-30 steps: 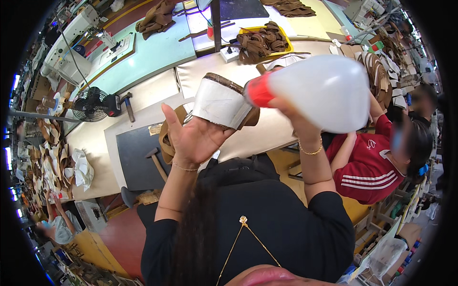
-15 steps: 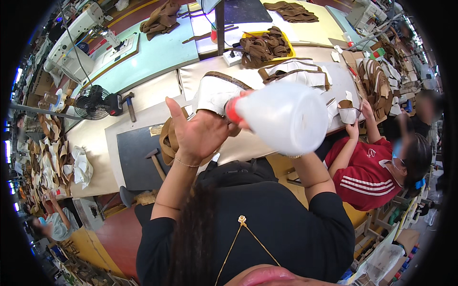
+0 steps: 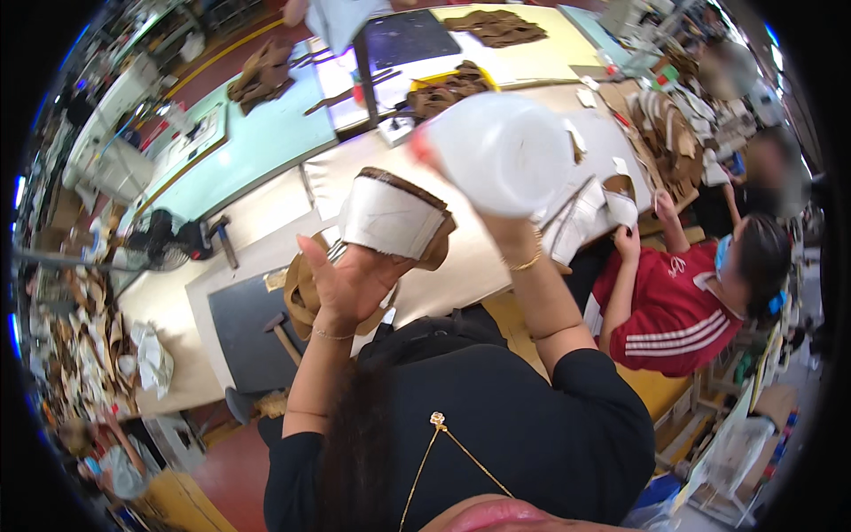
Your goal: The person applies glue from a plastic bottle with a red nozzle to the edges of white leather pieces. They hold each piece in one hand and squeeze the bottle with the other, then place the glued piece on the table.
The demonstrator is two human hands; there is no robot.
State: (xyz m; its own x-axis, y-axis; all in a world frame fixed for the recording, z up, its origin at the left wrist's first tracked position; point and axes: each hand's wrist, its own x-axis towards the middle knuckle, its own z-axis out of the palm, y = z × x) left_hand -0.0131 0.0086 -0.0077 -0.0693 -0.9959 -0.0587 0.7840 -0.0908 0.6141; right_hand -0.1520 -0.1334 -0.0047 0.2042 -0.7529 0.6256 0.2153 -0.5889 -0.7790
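The person wore a black short-sleeved top with a thin gold chain and small pendant (image 3: 436, 418) at the chest. A fine bracelet circled the left wrist; a gold bangle (image 3: 525, 262) circled the right.

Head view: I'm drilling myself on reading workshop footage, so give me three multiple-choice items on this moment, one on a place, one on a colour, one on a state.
1. Where is the hammer?
A. on the dark mat at the bench's near edge
B. in the left hand
C. on the teal table

2. What colour is the top of the seated person beside the bench?
A. green
B. red with white stripes
C. yellow

3. How does the right hand carry the white plastic bottle?
A. standing upright on the bench
C. lying on the floor
B. raised and tipped, its red cap toward the shoe piece

Key: 1 A, the hammer lies on the dark mat. 2 B, the top is red with white stripes. 3 B, the right hand holds the white plastic bottle tipped toward the shoe piece on the left hand.
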